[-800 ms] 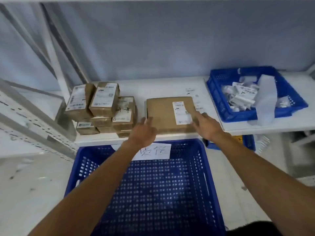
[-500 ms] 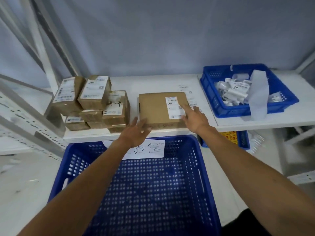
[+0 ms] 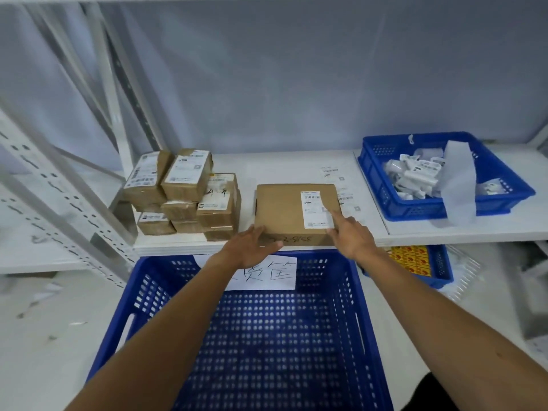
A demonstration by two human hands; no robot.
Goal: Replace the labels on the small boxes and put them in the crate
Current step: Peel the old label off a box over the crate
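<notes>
Bracing the box [image 3: 284, 212], the left hand [image 3: 249, 247] lies flat; the right hand [image 3: 353, 237], forefinger straight, has slid onto the label [image 3: 312, 207], probably to peel.

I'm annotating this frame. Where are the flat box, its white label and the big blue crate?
flat box [image 3: 281, 212], head view, bare cardboard top.
white label [image 3: 313, 208], head view, middle of sticker.
big blue crate [image 3: 142, 295], head view, perforated left wall.

A stockroom or parcel-packing area. White slotted-steel racking [image 3: 63, 213] carries a white shelf [image 3: 281, 167]. Labelled cardboard boxes [image 3: 186, 179] are stacked at 10 o'clock, a blue bin [image 3: 415, 207] of white label scraps sits at 2 o'clock, and a large perforated blue crate [image 3: 344, 280] stands at 6 o'clock.
</notes>
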